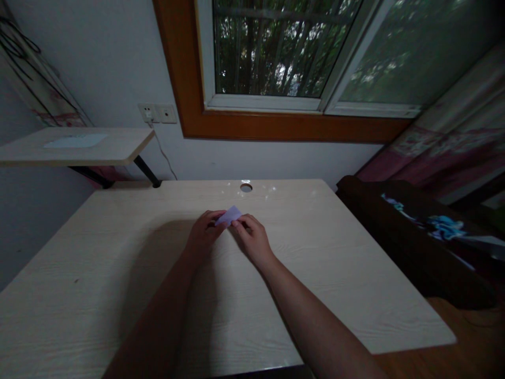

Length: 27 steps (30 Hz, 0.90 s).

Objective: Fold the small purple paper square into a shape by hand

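A small piece of purple paper (230, 215), apparently folded, is held between both hands over the middle of the desk. My left hand (203, 231) pinches its left side, with the thumb in front and the fingers behind. At its lower right edge, my right hand (252, 234) grips it between thumb and forefinger. Parts of the paper are hidden behind the fingers. Both forearms reach forward over the pale wood-grain desk (315, 284).
A raised shelf (130, 150) on black legs stands at the back left, with a white sheet (74, 140) on it. A round cable hole (246, 188) sits near the desk's back edge. Right of the desk is a dark brown sofa-like piece (394, 231) with blue cloth (445, 227).
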Available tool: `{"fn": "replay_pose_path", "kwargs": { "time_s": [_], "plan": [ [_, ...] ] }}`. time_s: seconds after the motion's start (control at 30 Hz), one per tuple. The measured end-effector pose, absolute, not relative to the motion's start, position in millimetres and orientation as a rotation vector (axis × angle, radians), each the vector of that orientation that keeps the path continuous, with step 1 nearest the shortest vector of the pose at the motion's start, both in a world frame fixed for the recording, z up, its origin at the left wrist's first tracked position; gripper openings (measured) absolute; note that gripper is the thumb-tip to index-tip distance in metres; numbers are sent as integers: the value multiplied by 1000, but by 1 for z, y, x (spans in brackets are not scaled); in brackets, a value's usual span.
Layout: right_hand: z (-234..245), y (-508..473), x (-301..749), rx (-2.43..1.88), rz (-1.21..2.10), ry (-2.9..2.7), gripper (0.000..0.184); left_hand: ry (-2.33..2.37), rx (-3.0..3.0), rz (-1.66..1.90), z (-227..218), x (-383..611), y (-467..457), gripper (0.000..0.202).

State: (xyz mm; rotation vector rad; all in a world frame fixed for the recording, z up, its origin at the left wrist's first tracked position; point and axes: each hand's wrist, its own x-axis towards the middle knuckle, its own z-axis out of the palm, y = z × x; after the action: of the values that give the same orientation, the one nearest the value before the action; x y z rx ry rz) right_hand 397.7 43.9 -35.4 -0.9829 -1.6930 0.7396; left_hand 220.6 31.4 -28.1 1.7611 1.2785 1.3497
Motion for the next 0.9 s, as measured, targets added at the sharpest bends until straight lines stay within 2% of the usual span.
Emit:
{"fn": "replay_pose_path", "kwargs": {
  "time_s": [0.57, 0.9],
  "plan": [
    [-38, 42, 399, -1034, 867, -1676, 27, 1347, 1453, 1366, -26, 218, 30, 25],
    [-41, 44, 398, -992, 1072, -1429, 27, 1275, 1265, 1352, -20, 220, 29, 19]
  ]
}}
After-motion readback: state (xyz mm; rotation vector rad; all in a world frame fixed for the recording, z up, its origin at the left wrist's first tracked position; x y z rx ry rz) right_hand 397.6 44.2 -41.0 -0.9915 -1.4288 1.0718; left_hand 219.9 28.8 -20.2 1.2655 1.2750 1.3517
